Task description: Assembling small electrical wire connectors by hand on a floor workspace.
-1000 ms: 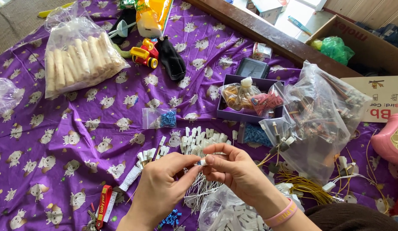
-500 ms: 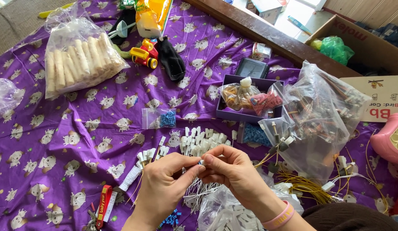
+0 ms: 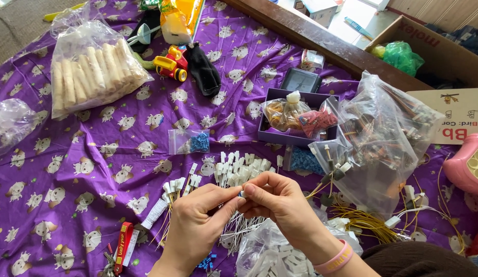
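Purple patterned cloth [image 3: 95,169] covers the surface. Head view: left hand [image 3: 195,225] and right hand [image 3: 280,202] meet, fingers of both pinched shut on 1 small white connector [image 3: 242,193], mostly hidden by fingertips. Behind it lies a pile of white connectors [image 3: 239,169]; clear bag of wired parts [image 3: 383,138] at right.

Left hand [image 3: 195,225] and right hand [image 3: 280,202] meet fingertip to fingertip — fingers pinched, palms inward, wrists low.
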